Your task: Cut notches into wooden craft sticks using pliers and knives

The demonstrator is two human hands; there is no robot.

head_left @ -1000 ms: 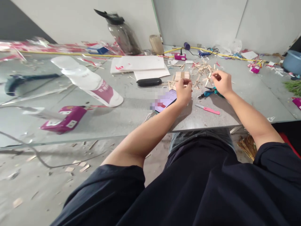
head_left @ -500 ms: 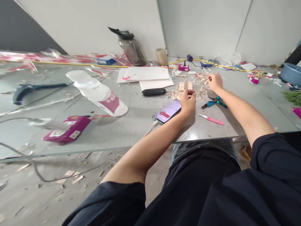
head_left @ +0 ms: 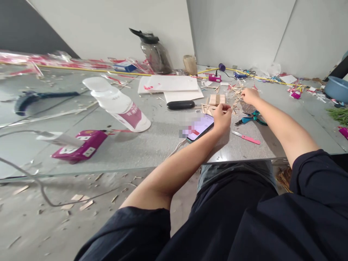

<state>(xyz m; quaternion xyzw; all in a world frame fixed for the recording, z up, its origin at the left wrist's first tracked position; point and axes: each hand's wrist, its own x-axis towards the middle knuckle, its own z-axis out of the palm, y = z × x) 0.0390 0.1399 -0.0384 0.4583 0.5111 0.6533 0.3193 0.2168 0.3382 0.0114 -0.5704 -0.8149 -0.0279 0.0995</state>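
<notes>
My left hand (head_left: pixel 222 115) rests on the grey table (head_left: pixel 152 145) beside a phone (head_left: pixel 199 127), fingers pinched on a thin wooden stick. My right hand (head_left: pixel 249 96) reaches further back into a heap of small wooden sticks (head_left: pixel 236 90), fingers curled over them; what it grips is hidden. A small block of glued sticks (head_left: pixel 216 99) lies just behind my left hand. Blue-handled pliers (head_left: pixel 251 118) and a pink craft knife (head_left: pixel 246 137) lie under my right forearm.
A white bottle with a magenta label (head_left: pixel 116 105) lies on its side at left, a magenta box (head_left: pixel 80 146) in front of it. A black case (head_left: pixel 181 104), white sheets (head_left: pixel 168 84), a dark jug (head_left: pixel 154 52) and a blue basin (head_left: pixel 336 88) sit further back. Scraps litter the floor.
My right hand has gone from held up near the heap to reaching down into the sticks. My left hand stayed by the phone. The camera lifted and shifted slightly.
</notes>
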